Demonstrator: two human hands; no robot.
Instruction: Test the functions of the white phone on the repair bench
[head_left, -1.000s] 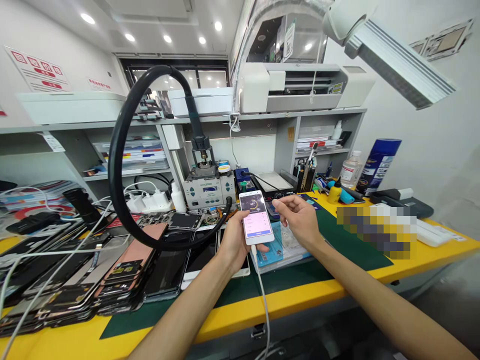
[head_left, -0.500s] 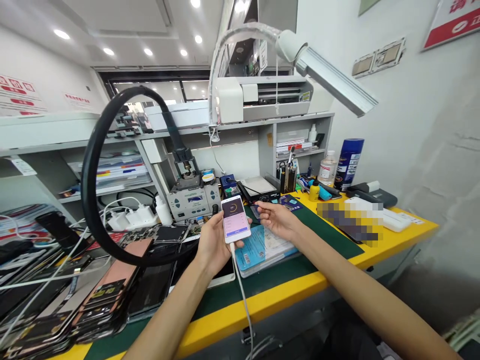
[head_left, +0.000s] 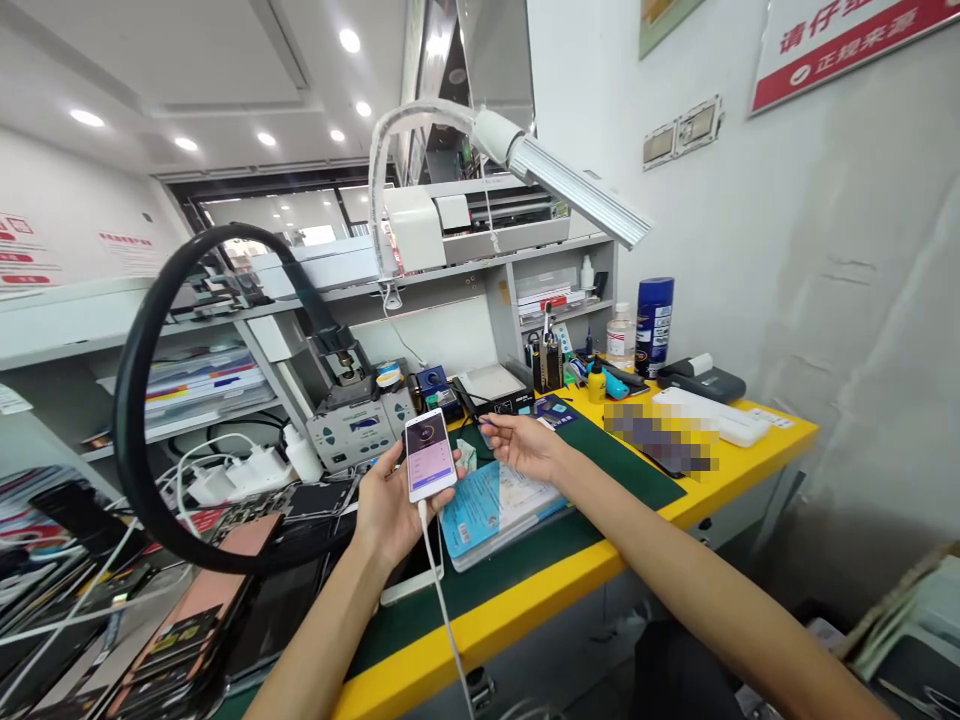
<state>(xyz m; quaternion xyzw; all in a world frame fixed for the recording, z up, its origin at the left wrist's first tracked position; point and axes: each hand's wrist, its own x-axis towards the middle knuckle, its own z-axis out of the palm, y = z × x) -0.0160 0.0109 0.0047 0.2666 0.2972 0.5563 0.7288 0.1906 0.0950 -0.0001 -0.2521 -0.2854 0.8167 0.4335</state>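
Yellow worktop (head_left: 555, 590), smooth with a rounded front edge, flat dark-green mat (head_left: 630, 465) on top, matte grey shelving (head_left: 495, 290) behind. White phone (head_left: 430, 455) is in my left hand (head_left: 390, 505), above the worktop — slim slab, rounded corners, screen lit dark on top, pink below, blue bar at the bottom. Left hand is closed round its lower part, thumb along one side, fingertips showing at the other. White cable (head_left: 442, 590) is plugged into its bottom end, hanging in a thin curve past the front edge.

Right hand (head_left: 525, 446) is just beside the phone, fingers curled, thumb close to index; can't tell if there's anything small in the pinch. Under it: glossy blue-and-clear flat pack (head_left: 480, 510).

Left side: thick black rubbery hose (head_left: 131, 440) in a big loop, over layered flat phone parts (head_left: 180, 640), one panel pinkish. Right side: blue cylindrical can (head_left: 654, 325), squat yellow bottle (head_left: 596, 384).
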